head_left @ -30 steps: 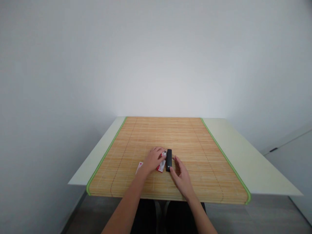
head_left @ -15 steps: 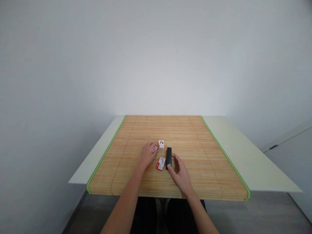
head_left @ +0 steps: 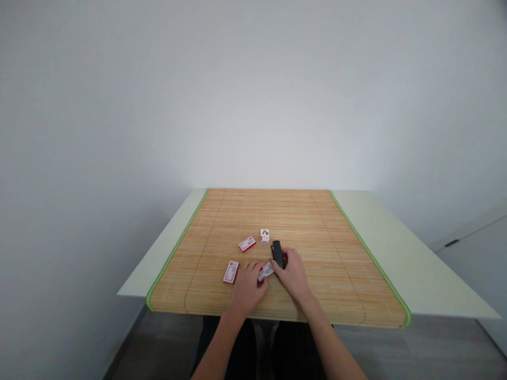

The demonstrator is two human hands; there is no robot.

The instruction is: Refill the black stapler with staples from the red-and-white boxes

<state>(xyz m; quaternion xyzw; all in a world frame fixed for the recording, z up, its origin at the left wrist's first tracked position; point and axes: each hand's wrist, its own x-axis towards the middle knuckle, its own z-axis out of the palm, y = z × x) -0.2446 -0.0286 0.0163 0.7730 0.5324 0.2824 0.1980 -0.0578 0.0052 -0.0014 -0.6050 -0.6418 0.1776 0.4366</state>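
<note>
My left hand (head_left: 249, 285) is closed around a small white-and-red box (head_left: 265, 271), which looks blurred and partly hidden by the fingers. Just right of it, my right hand (head_left: 293, 272) grips a black stapler (head_left: 278, 253) at its near end, thumb on the left side and fingers on the right. A box with a clip picture (head_left: 264, 236) lies beyond the stapler, to its left. Left of that, a red-edged white box (head_left: 247, 244) rests at a slant. Another red-edged white box (head_left: 231, 272) is beside my left hand.
A bamboo mat (head_left: 293, 211) with green edging lies over a white table (head_left: 396, 253). A pale wall (head_left: 253, 105) rises behind the table's far edge. My legs are under the near edge.
My left hand has left the slanted box and come nearer, closing on the box beside the stapler. The stapler is tilted more now. The leftmost box has come into view.
</note>
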